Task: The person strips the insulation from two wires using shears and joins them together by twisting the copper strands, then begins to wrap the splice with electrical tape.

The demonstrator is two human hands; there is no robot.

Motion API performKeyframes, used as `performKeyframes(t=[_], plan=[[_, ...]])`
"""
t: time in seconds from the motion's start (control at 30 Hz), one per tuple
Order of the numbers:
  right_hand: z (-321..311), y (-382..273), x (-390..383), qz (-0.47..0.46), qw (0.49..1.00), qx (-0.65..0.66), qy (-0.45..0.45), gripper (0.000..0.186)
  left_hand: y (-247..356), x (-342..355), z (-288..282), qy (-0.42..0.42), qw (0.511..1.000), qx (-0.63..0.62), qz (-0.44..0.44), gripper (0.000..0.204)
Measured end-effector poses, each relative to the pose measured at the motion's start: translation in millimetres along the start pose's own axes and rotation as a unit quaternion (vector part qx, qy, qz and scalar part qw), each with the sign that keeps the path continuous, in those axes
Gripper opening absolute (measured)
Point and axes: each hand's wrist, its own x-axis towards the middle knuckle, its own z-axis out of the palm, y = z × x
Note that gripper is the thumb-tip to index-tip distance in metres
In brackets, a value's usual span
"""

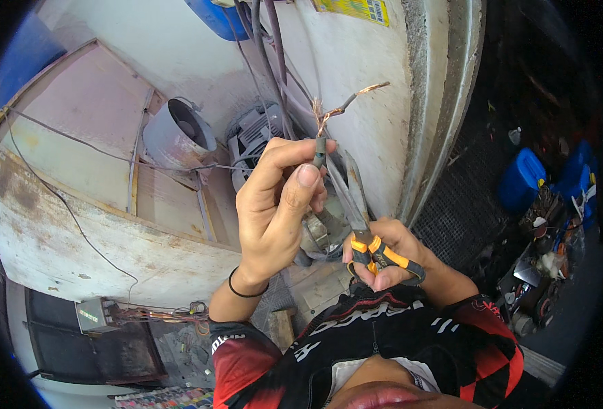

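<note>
My left hand (277,204) pinches a dark sheathed cable (320,151) between thumb and fingers, its end pointing up. Frayed copper strands (323,123) spread from the cut sheath, and one dark-insulated core (349,101) leans to the right with a bare copper tip. My right hand (400,245) is closed around the black and orange handles of a pair of heavy scissors (361,235). Their long grey blades point up, slightly apart, just right of the cable and my left fingertips. Where the blades' tips lie in depth relative to the cable, I cannot tell.
Behind my hands stand a grey motor (254,133), a round metal duct (179,129) and a worn, pale metal casing (97,225). Thick cables (267,61) hang down the wall. Blue containers (522,178) and assorted clutter (543,259) lie right. A small box (95,315) with wires sits lower left.
</note>
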Motion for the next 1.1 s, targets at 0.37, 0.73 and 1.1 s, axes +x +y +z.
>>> performKeyframes(t=[0.37,0.73,1.1], plan=[[-0.9,-6.5,-7.9,0.031,0.999,0.018,-0.01,0.049,-2.3,0.4,0.1,-0.005,1.0,0.004,0.027,0.022],[-10.2,-16.6,-19.3,0.061,0.995,0.066,-0.044,0.048,13.2,18.2,-29.6,-0.135,0.961,0.221,0.103,0.019],[-21.0,-29.2,-24.0,0.083,0.994,-0.029,-0.058,0.042,44.0,34.9,-45.1,-0.268,0.907,0.313,0.085,0.025]])
